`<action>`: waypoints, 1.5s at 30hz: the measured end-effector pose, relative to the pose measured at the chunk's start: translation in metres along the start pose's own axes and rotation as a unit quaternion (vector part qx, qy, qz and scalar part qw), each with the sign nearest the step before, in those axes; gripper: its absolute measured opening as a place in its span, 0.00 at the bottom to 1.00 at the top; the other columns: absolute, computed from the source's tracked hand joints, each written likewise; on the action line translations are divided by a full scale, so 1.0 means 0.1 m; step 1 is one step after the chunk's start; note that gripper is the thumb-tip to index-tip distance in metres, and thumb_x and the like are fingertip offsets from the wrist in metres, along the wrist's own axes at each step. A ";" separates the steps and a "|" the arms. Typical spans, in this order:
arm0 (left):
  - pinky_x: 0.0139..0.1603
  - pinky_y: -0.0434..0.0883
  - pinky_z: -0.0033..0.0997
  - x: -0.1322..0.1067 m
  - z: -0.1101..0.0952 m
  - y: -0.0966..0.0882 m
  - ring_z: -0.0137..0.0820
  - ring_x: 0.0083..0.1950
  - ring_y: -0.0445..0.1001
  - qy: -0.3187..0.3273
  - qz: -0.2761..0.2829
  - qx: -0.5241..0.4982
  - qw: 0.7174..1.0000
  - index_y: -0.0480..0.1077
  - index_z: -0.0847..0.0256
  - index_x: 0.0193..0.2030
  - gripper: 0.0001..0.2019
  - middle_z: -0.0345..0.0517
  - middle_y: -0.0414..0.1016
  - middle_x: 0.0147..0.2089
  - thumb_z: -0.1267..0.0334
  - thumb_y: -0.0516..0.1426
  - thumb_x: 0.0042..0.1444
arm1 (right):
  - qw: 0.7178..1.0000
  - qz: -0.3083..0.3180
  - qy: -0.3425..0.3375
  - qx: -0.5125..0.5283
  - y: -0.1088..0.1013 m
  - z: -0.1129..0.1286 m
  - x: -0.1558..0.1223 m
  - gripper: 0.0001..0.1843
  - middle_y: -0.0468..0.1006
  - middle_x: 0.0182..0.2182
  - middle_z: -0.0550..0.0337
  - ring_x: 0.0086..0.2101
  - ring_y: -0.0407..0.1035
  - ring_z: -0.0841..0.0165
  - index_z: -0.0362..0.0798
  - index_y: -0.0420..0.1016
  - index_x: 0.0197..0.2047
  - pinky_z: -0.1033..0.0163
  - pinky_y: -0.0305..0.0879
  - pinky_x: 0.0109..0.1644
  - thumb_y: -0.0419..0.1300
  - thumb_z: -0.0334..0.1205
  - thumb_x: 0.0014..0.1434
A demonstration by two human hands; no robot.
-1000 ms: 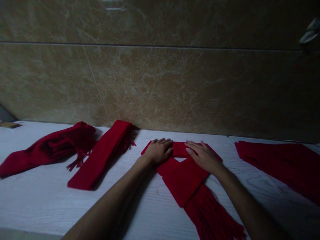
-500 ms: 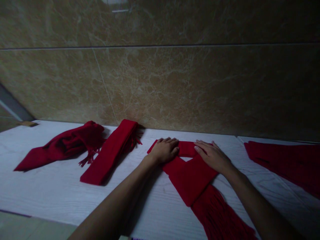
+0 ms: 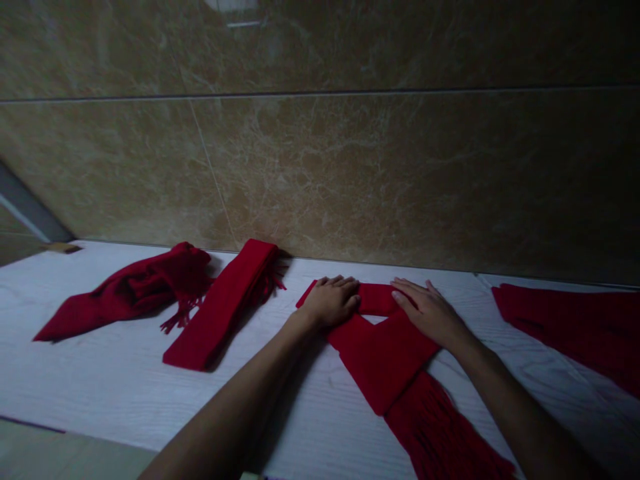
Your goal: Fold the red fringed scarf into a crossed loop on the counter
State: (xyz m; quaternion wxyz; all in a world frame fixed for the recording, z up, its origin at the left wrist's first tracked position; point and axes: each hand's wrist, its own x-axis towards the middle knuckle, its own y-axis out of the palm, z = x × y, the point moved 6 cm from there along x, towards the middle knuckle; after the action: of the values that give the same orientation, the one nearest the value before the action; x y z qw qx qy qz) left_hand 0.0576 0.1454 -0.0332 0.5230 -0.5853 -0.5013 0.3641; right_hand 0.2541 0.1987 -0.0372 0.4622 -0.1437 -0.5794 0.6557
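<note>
A red fringed scarf (image 3: 385,367) lies on the white wood-grain table (image 3: 300,427), folded into a loop with its two lengths crossing. A small triangle of tabletop shows inside the loop. My left hand (image 3: 333,300) rests flat on the upper left corner of the loop, palm down. On the upper right corner lies my right hand (image 3: 427,312), fingers stretched out and pointing left. Both hands press on the cloth without gripping it. The fringe spreads toward the lower right, between my forearms.
To the left lie a neatly folded red scarf (image 3: 223,307) and a crumpled red scarf (image 3: 130,287), both with fringes. More red cloth (image 3: 575,327) lies at the right. A brown marbled tile wall (image 3: 320,173) stands behind the table, with a grey post (image 3: 30,200) at the left.
The whole view has shifted very slightly. Both hands remain flat on the scarf, with no visible change in its fold.
</note>
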 end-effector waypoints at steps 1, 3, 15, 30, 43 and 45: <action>0.73 0.58 0.53 0.00 0.00 0.00 0.41 0.74 0.60 -0.001 -0.001 0.000 1.000 0.61 0.53 0.71 0.26 0.46 0.61 0.75 0.51 0.42 0.71 | 1.000 0.004 0.000 0.002 0.01 -0.01 0.00 0.25 0.75 0.62 0.50 0.63 0.67 0.57 0.51 0.75 0.61 0.34 0.47 0.72 0.46 0.47 0.70; 0.73 0.58 0.52 0.00 0.00 0.00 0.40 0.74 0.60 -0.001 -0.003 -0.001 1.000 0.61 0.52 0.71 0.26 0.45 0.61 0.75 0.51 0.43 0.71 | 1.000 0.014 0.001 0.004 0.03 -0.02 0.00 0.24 0.76 0.61 0.50 0.62 0.68 0.56 0.51 0.76 0.60 0.33 0.47 0.72 0.46 0.47 0.70; 0.73 0.58 0.52 0.01 0.02 0.02 0.42 0.74 0.60 0.005 -0.010 -0.005 1.000 0.60 0.55 0.71 0.26 0.47 0.62 0.74 0.51 0.42 0.71 | 0.999 -0.043 -0.018 0.009 -0.04 -0.02 0.01 0.24 0.77 0.60 0.51 0.62 0.69 0.57 0.52 0.76 0.59 0.35 0.50 0.71 0.47 0.48 0.70; 0.72 0.60 0.51 0.01 0.02 0.03 0.42 0.74 0.62 0.007 -0.015 -0.001 1.000 0.62 0.54 0.70 0.25 0.46 0.63 0.74 0.51 0.43 0.71 | 1.000 0.002 0.004 -0.003 0.02 -0.05 0.00 0.23 0.76 0.61 0.49 0.62 0.68 0.55 0.49 0.76 0.59 0.34 0.49 0.71 0.48 0.46 0.69; 0.72 0.60 0.52 0.01 0.02 0.03 0.42 0.74 0.61 0.010 -0.012 0.008 1.000 0.61 0.55 0.71 0.26 0.47 0.63 0.74 0.51 0.42 0.71 | 1.000 0.017 0.014 0.000 0.04 -0.06 0.00 0.23 0.76 0.61 0.50 0.63 0.67 0.55 0.48 0.76 0.60 0.34 0.48 0.72 0.48 0.45 0.70; 0.72 0.60 0.51 0.01 0.02 0.03 0.42 0.74 0.61 0.010 -0.013 0.008 1.000 0.61 0.55 0.71 0.26 0.47 0.63 0.74 0.51 0.42 0.71 | 1.000 0.010 0.015 -0.001 0.04 -0.07 0.00 0.23 0.75 0.61 0.49 0.63 0.67 0.56 0.49 0.76 0.60 0.34 0.48 0.72 0.48 0.46 0.70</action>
State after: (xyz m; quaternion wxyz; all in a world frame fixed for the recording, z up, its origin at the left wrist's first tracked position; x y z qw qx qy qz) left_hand 0.0565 0.1468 -0.0363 0.5374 -0.5781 -0.5007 0.3552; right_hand 0.2574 0.2031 -0.0424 0.4641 -0.1595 -0.5718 0.6574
